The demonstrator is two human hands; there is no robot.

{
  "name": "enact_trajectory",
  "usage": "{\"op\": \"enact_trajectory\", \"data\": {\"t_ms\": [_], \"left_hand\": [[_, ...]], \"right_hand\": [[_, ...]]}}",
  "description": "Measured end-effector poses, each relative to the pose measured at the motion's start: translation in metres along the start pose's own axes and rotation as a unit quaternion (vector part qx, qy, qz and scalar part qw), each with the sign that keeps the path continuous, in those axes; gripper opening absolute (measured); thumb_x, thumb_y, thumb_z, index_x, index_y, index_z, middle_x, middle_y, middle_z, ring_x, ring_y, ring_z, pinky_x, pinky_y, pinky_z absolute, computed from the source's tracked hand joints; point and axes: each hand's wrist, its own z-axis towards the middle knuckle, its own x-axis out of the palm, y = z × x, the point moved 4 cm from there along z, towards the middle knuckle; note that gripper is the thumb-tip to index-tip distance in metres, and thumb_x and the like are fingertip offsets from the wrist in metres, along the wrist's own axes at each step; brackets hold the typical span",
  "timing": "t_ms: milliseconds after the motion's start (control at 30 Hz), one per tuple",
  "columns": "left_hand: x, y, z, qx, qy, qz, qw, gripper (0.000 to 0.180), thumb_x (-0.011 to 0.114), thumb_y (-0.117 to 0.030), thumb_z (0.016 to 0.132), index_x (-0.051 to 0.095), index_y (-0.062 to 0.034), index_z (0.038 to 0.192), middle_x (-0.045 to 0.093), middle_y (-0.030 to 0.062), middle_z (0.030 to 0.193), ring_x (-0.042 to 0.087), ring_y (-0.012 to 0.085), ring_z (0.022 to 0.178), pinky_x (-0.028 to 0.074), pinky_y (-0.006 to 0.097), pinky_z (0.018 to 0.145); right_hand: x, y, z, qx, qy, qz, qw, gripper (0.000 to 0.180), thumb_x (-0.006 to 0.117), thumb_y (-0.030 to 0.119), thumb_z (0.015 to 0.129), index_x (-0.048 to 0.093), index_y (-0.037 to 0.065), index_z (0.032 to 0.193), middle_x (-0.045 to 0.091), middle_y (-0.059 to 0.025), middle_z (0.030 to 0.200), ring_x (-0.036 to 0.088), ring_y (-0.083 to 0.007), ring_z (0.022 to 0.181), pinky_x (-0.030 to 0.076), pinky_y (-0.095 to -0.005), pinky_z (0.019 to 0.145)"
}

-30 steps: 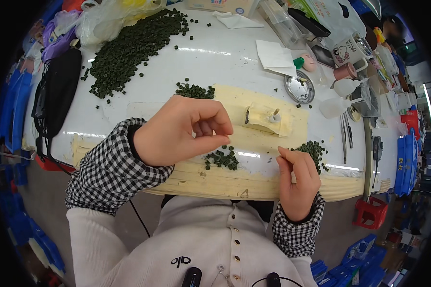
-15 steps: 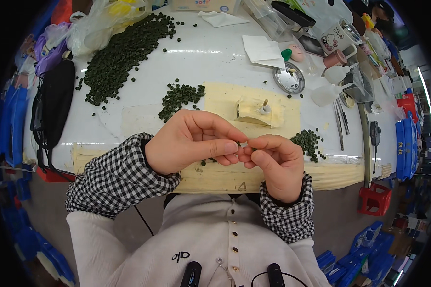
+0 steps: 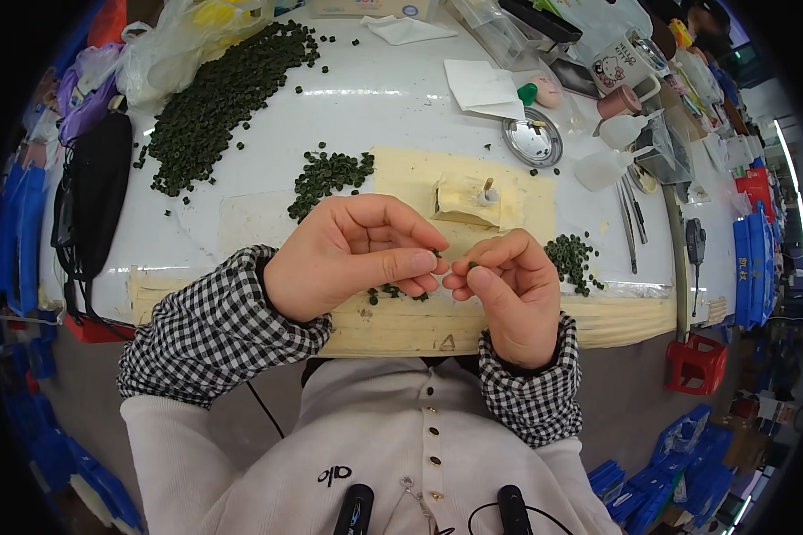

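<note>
My left hand (image 3: 357, 254) and my right hand (image 3: 513, 290) are raised over the front edge of the table, fingertips a small gap apart. Thumb and forefinger of the right pinch a small dark green piece (image 3: 473, 265). A dark speck shows at the pinched fingertips of the left, mostly covered by the thumb. Beneath my hands lie several loose dark green pieces (image 3: 393, 291) on the yellowish table edge. Beyond the left hand is a small pile of the same pieces (image 3: 330, 180); another small pile (image 3: 573, 260) lies right of my right hand.
A large heap of green pieces (image 3: 219, 102) covers the back left. A tape-covered block with a short peg (image 3: 468, 203) stands ahead of my hands. To the right are a round metal tin (image 3: 533, 138), squeeze bottles (image 3: 602, 169), tweezers (image 3: 629, 227) and a mug (image 3: 623, 67).
My fingertips, which were together, have drawn slightly apart. The green piece in my right hand now shows more plainly. The whole view has shifted a little.
</note>
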Motion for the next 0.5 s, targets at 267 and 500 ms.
{"op": "enact_trajectory", "data": {"t_ms": [267, 500], "left_hand": [[-0.0006, -0.0005, 0.0001, 0.013, -0.025, -0.003, 1.000, 0.015, 0.063, 0.000, 0.090, 0.061, 0.0012, 0.104, 0.069, 0.0128, 0.094, 0.068, 0.0146, 0.082, 0.057, 0.027, 0.073], [0.0002, 0.0008, -0.0010, 0.032, -0.009, 0.005, 0.999, 0.014, 0.064, 0.002, 0.088, 0.062, 0.0030, 0.102, 0.069, 0.0129, 0.092, 0.068, 0.0148, 0.081, 0.056, 0.026, 0.073]], "right_hand": [[0.0001, 0.0017, -0.0021, 0.032, 0.001, 0.013, 0.999, 0.024, 0.060, -0.003, 0.090, 0.062, -0.005, 0.114, 0.069, -0.0131, 0.099, 0.068, -0.0180, 0.090, 0.055, -0.0275, 0.080], [0.0016, 0.0021, -0.0004, 0.002, 0.018, -0.041, 0.999, 0.026, 0.060, -0.006, 0.089, 0.061, -0.006, 0.115, 0.068, -0.0130, 0.100, 0.067, -0.0186, 0.093, 0.055, -0.0275, 0.083]]}}
